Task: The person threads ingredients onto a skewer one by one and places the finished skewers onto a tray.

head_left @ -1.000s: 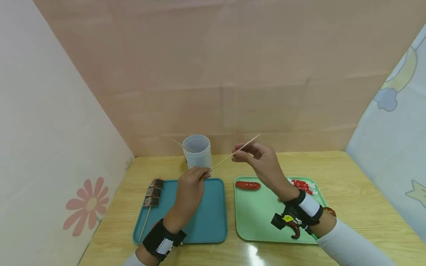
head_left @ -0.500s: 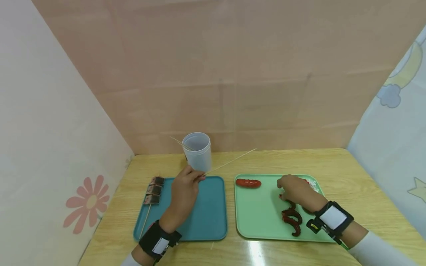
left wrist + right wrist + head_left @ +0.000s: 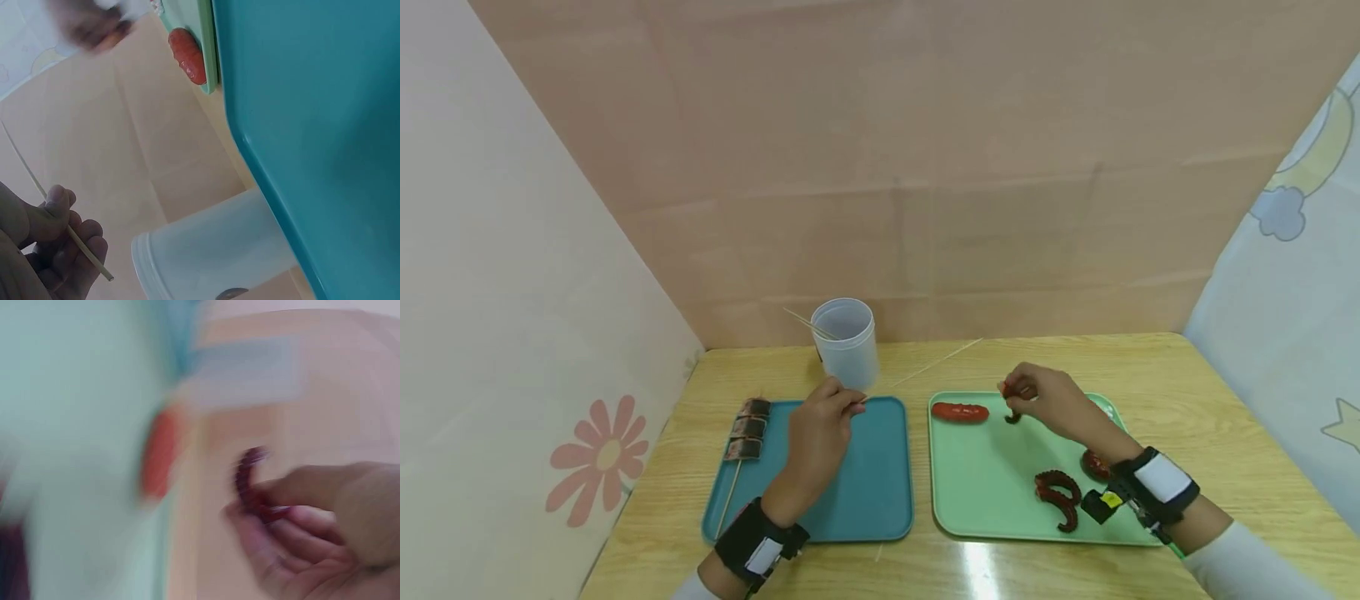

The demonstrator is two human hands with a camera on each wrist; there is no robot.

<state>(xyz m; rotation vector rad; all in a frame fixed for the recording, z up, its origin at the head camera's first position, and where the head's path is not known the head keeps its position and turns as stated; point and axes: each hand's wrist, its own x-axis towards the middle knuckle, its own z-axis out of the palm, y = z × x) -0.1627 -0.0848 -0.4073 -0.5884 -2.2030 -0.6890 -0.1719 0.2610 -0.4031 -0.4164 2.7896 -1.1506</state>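
My left hand (image 3: pixel 820 433) pinches a thin bamboo skewer (image 3: pixel 87 251) near its blunt end, above the blue tray. From there the skewer slants up and to the right in the head view. Between thumb and fingers of my right hand (image 3: pixel 1048 402) is a curled, dark red octopus tentacle (image 3: pixel 245 481), held over the far part of the green tray. Its dark tip hangs below the fingers in the head view. The skewer's far tip and the tentacle are apart.
On the green tray (image 3: pixel 985 492) lie a red sausage (image 3: pixel 959 412), more tentacles (image 3: pixel 1062 507) and a round brown piece (image 3: pixel 1094 465). The blue tray (image 3: pixel 880 500) bears a skewer with dark rolled pieces (image 3: pixel 745 427). Behind it stands a white cup (image 3: pixel 853 362) with skewers.
My right hand let go of the skewer, reached down to the green tray, picked up a tentacle and has lifted it leftward. The left hand keeps the skewer, now lower and flatter.
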